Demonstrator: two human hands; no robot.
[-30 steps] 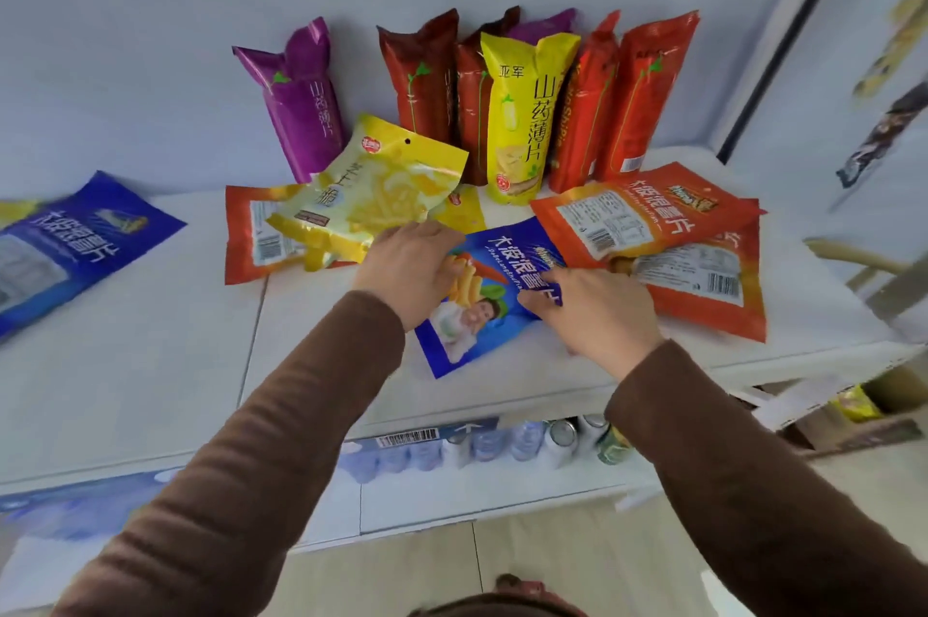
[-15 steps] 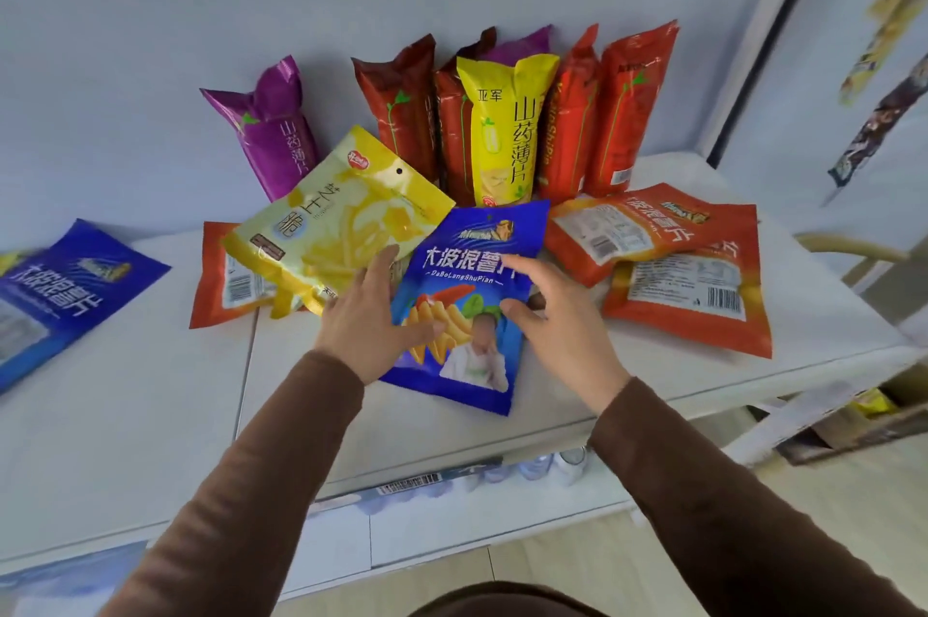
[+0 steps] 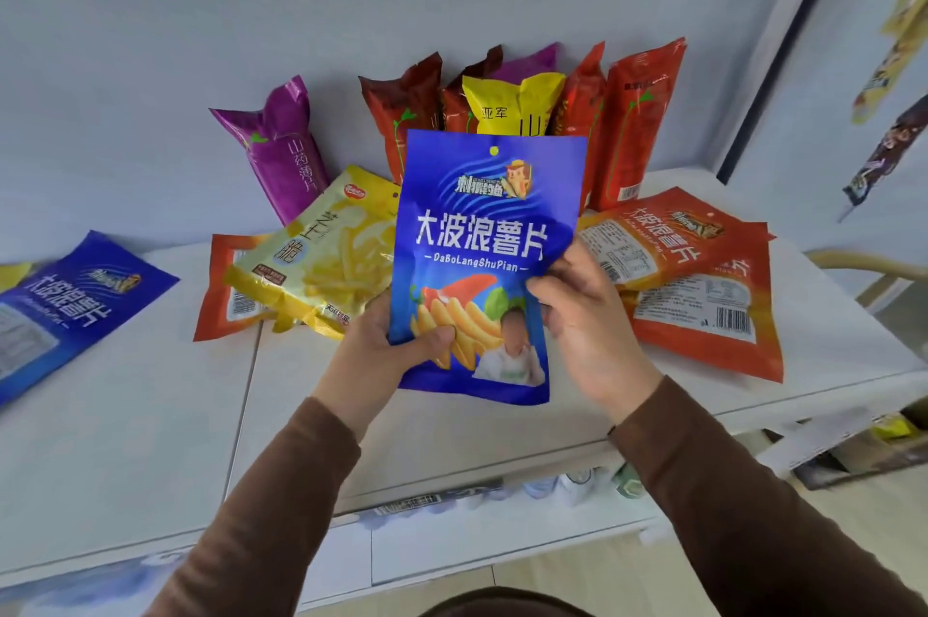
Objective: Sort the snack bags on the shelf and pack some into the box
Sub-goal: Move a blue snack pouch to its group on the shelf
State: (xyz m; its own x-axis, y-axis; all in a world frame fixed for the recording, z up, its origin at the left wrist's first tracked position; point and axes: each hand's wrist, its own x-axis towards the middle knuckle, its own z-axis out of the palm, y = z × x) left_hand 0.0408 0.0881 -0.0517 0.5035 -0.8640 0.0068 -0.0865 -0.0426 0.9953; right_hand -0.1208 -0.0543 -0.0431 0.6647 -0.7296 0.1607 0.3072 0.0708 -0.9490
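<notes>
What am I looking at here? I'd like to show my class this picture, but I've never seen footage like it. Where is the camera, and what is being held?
There is no machine here. A person wears one camera on the head, looking forward and down, so you see their own two arms in brown sleeves.

Both hands hold up a blue bag of crisps, front facing the camera: the left hand grips its lower left edge, the right hand its right edge.

Below is a white shelf. On it lie a second blue bag, a yellow bag and orange bags. Against the wall behind stand a purple bag, dark red and orange-red bags, and a taller yellow one, partly hidden.
</notes>
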